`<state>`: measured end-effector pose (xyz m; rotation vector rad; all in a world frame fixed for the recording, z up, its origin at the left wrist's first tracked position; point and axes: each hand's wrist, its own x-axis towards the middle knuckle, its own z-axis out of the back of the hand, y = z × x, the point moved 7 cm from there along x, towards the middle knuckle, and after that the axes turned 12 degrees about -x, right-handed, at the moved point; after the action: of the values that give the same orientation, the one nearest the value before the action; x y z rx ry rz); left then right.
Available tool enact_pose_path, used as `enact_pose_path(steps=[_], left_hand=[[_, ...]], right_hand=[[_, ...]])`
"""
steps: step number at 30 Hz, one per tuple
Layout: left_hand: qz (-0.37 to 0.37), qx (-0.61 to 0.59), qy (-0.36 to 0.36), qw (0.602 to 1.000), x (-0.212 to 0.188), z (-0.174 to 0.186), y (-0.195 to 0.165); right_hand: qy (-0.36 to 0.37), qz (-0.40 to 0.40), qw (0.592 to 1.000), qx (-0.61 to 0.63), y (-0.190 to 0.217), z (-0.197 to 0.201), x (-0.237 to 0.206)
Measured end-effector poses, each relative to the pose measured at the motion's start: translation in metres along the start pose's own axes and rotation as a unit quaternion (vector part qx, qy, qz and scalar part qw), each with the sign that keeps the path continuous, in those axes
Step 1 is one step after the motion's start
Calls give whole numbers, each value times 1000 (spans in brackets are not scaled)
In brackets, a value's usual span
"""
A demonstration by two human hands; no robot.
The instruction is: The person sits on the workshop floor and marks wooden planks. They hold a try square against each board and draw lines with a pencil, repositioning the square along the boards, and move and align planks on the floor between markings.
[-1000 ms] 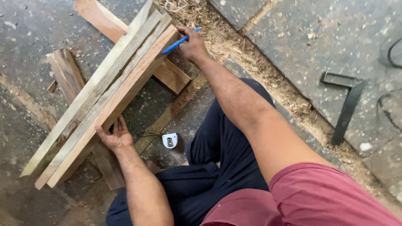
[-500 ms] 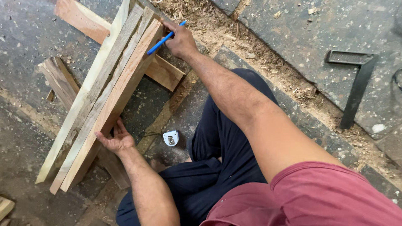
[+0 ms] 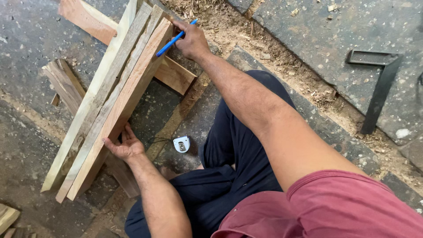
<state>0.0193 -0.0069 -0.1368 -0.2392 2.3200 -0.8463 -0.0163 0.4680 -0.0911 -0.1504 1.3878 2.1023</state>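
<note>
Wooden planks (image 3: 112, 99), several long ones bundled side by side, propped at a slant across a shorter cross board (image 3: 174, 75) on the dark stone floor (image 3: 26, 39). Right hand (image 3: 191, 42) up at the far end, fingers pinched round a blue pencil (image 3: 174, 39), tip touching the edge of the reddish plank. Left hand (image 3: 125, 146) down at the near end, fingers loosely spread, cupping the bundle's edge from the side. Small white tape measure (image 3: 181, 143) on the floor just beside that hand; black try square (image 3: 376, 88) well apart, off to the right. Sawdust (image 3: 264, 44) strewn along the stone joints.

Risks, as a judgement: loose planks sliding against each other under pencil pressure, smearing any mark. Only a light steadying grip below, so a likely roll off the cross board. Splinters possible along those rough edges.
</note>
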Motion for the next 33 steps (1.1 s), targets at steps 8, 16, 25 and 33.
enact_pose_path(steps=[8, 16, 25, 33], left_hand=[[24, -11, 16, 1000, -9, -11, 0], [42, 9, -82, 996, -13, -1, -15], [-91, 314, 140, 935, -99, -39, -53], [-136, 565, 455, 675, -261, -68, -27]], right_hand=[[-31, 53, 998, -8, 6, 1, 2], [-133, 155, 978, -48, 23, 8, -12], [-176, 201, 910, 316, -47, 171, -66], [-350, -180, 824, -407, -247, 308, -322]])
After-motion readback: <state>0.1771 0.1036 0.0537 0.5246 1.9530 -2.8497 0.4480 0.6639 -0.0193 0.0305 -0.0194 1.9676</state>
